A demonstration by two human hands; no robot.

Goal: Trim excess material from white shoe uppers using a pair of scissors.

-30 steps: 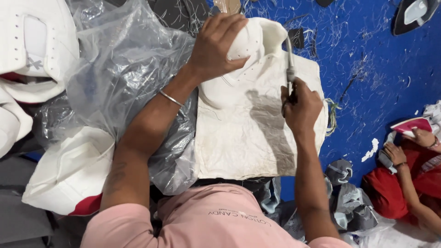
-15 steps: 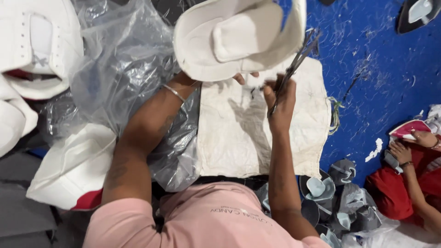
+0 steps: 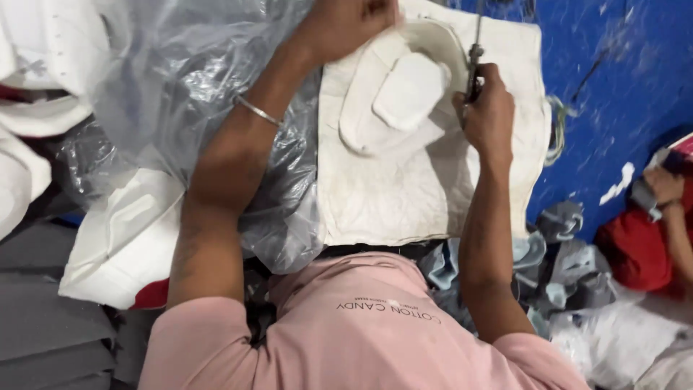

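Lying flat on a creased off-white cloth (image 3: 419, 195), the white hat (image 3: 401, 101) shows its crown as a pale, rounded block with the brim curling round it, and it sits right between the person's two hands. The left hand (image 3: 346, 25) presses on the brim's upper edge at the top of the view; its fingers are curled over the rim, though how tightly they grip cannot be told, since the frame cuts them off. The right hand (image 3: 487, 108) is closed in a fist around a thin metal tool (image 3: 475, 54), which stands upright just beside the brim's right edge.

To the left of the left forearm, with its thin metal bangle (image 3: 258, 110), a heap of clear plastic bags (image 3: 180, 94) spreads out, and more white hats (image 3: 32, 79) lie beyond it. Right of the tool hand the blue surface (image 3: 621, 79) is bare and scuffed. Another person in red (image 3: 642, 249) crouches well off to the right.

Half a second ago the hat was lifted up and tilted toward the camera; now it is down on the cloth, with the tool hand raised alongside it.
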